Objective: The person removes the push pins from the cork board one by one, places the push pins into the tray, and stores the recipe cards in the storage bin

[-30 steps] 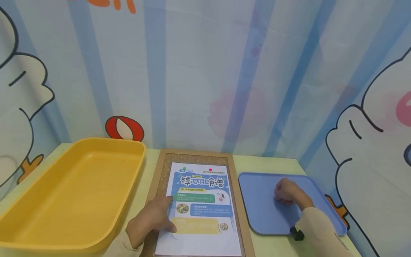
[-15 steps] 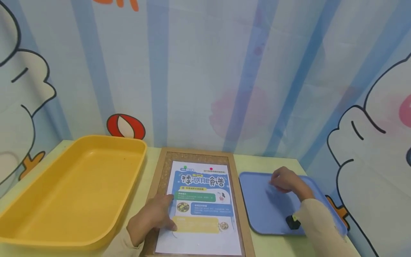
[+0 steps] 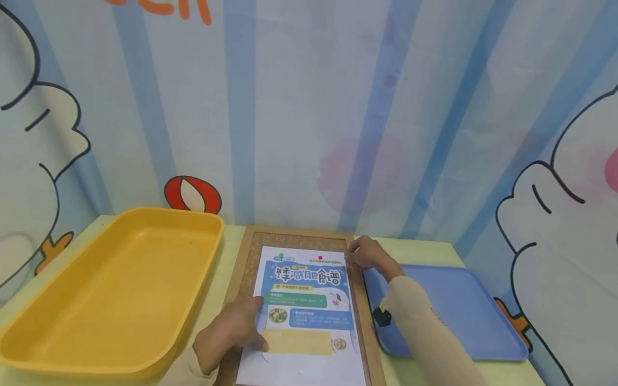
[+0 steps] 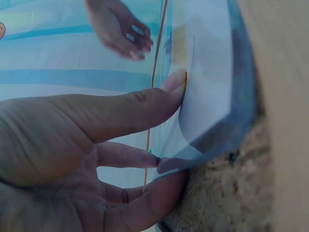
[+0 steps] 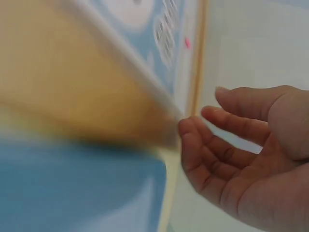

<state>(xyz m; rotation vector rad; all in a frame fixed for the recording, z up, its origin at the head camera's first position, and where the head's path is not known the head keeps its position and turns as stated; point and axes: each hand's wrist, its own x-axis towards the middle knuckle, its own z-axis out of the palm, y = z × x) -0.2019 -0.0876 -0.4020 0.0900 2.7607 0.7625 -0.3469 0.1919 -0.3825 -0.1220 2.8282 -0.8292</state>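
Brought right hand (image 3: 373,256) from blue tray (image 3: 475,308) to corkboard (image 3: 253,262), with loosely curled, seemingly empty fingers; likely shifting work to paper (image 3: 311,316) under left hand (image 3: 236,324), fingers spread

Left hand (image 3: 240,324), thumb and fingers apart; right hand (image 3: 370,254), fingers loosely curled

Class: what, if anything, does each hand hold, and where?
The left hand just presses the paper's left edge; whether the right hand holds anything cannot be told.
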